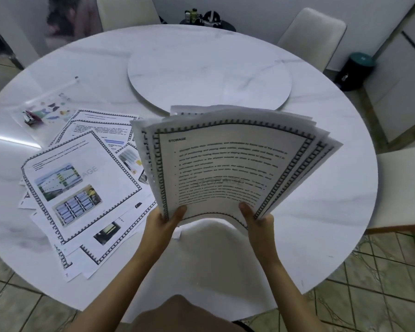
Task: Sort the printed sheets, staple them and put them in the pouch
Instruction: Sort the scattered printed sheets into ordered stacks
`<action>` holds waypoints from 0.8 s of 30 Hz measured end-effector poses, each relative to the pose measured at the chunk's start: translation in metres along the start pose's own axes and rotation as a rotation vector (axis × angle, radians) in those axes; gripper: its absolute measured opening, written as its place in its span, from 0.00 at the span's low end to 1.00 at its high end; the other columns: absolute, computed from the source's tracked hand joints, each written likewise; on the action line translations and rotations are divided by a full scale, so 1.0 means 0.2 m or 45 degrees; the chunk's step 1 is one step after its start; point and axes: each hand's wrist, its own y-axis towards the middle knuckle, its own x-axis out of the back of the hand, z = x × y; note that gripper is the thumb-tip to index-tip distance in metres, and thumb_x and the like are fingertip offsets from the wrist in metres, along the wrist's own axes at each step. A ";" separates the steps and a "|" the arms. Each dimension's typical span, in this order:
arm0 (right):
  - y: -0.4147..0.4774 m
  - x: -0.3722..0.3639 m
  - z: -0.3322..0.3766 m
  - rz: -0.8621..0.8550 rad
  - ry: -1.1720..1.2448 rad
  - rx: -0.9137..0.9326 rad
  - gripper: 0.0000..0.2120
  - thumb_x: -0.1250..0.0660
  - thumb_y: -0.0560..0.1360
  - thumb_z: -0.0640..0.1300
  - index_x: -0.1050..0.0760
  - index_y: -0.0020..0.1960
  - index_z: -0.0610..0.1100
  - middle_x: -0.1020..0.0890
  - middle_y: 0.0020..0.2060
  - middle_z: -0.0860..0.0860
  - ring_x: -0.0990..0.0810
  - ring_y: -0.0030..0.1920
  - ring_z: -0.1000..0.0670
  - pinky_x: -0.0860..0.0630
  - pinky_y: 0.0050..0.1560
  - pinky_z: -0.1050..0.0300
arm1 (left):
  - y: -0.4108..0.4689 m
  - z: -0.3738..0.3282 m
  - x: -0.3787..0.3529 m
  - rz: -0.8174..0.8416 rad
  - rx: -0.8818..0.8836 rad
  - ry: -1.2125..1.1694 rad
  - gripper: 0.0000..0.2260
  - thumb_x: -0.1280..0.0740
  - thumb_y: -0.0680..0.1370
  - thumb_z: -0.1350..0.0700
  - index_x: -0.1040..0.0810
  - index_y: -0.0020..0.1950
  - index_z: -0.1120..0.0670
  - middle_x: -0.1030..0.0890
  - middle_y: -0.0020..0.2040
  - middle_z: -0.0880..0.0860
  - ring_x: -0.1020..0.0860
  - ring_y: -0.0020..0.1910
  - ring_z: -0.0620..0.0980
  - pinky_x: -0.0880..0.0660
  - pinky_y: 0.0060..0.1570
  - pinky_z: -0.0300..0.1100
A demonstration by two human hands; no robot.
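Round marble table (345,168) is seen across the frame. At centre, a fanned sheaf of printed sheets (225,164) is pinched along its lower edge by left hand (163,225) and right hand (259,225). Paper is judged light, limp, slide-prone; both bottom corners are best gripped.

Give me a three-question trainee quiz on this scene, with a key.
1. True or false: the left hand and the right hand both hold the stack.
2. Where do the loose sheets lie? A) on the turntable B) on the table, left of the stack C) on a chair
3. Fill in: the top sheet of the stack is headed ____.

Key: 1 true; 2 B; 3 STORAGE
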 end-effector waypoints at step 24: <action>0.03 0.20 0.22 -0.182 -0.088 0.185 0.07 0.36 0.70 0.50 0.24 0.41 0.47 0.17 0.32 0.61 0.20 0.36 0.64 0.23 0.35 0.69 | -0.02 -0.27 -0.10 0.092 -0.279 0.072 0.05 0.38 0.75 0.43 0.27 0.46 0.41 0.19 0.40 0.35 0.22 0.44 0.31 0.26 0.40 0.26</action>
